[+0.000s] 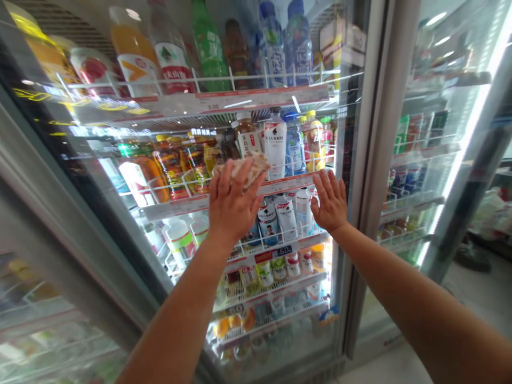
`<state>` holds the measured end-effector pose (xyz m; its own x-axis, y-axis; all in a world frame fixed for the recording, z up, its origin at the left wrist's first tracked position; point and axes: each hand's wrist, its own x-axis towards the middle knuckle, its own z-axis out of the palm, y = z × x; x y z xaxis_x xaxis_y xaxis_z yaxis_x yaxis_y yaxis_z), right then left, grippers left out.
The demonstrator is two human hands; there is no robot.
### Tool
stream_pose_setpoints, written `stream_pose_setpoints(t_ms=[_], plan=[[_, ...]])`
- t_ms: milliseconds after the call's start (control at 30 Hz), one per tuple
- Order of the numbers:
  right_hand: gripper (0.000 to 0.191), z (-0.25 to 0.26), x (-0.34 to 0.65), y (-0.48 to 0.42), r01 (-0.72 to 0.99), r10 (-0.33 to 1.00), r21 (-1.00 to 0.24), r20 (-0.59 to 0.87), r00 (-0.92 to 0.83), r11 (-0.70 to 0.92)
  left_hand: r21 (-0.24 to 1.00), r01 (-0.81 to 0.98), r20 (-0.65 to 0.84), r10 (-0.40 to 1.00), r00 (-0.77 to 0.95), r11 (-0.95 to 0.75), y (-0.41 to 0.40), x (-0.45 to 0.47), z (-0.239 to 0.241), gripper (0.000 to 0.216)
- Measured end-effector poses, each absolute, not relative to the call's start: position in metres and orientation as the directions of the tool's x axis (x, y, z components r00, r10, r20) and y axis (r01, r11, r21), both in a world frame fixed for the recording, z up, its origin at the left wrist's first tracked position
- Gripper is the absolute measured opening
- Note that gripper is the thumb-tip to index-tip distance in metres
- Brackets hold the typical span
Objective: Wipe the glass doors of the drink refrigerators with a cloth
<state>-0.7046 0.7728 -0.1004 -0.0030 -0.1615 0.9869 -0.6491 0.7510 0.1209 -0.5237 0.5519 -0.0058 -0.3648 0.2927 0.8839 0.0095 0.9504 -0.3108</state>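
My left hand (232,205) presses a folded, light patterned cloth (258,166) against the glass door (288,333) of a drinks fridge. The cloth shows beyond the fingertips, and the palm covers the rest of it. To the right, my right hand (331,202) lies against the same glass with its fingers stretched out and nothing in it. It is close to the door's metal frame (370,176). Behind the glass, between the hands, are white-labelled bottles (275,141) and a blue bottle (295,146) on a middle shelf.
Large bottles (172,53) line the top shelf, and small bottles (280,266) stand on a lower one. A second fridge section (420,138) stands at the right, its shelves stocked too. Another door frame (80,266) slants along the left. Reflections streak the glass.
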Motion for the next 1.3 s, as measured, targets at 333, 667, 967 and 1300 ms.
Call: stream_pose_setpoints(t_ms=[333, 667, 967, 1300], plan=[[0.07, -0.101, -0.706, 0.773, -0.619, -0.179, 0.119, 0.983, -0.035, 0.776, -0.404, 0.114, 0.81, 0.412, -0.416, 0.908, 0.578, -0.537, -0.021, 0.05], [0.07, -0.1, -0.705, 0.773, -0.649, -0.168, 0.127, 0.986, -0.001, 0.751, -0.282, -0.096, 0.921, 0.242, -0.307, 0.954, 0.554, -0.518, -0.027, 0.057], [0.069, -0.099, -0.705, 0.773, -0.646, -0.162, 0.144, 0.986, 0.032, 0.75, -0.117, -0.204, 0.963, 0.061, -0.263, 0.972, 0.536, -0.5, -0.032, 0.056], [0.069, -0.099, -0.704, 0.773, -0.645, -0.156, 0.141, 0.987, 0.035, 0.751, -0.261, -0.202, 0.93, 0.189, -0.316, 0.944, 0.528, -0.498, -0.046, 0.06]])
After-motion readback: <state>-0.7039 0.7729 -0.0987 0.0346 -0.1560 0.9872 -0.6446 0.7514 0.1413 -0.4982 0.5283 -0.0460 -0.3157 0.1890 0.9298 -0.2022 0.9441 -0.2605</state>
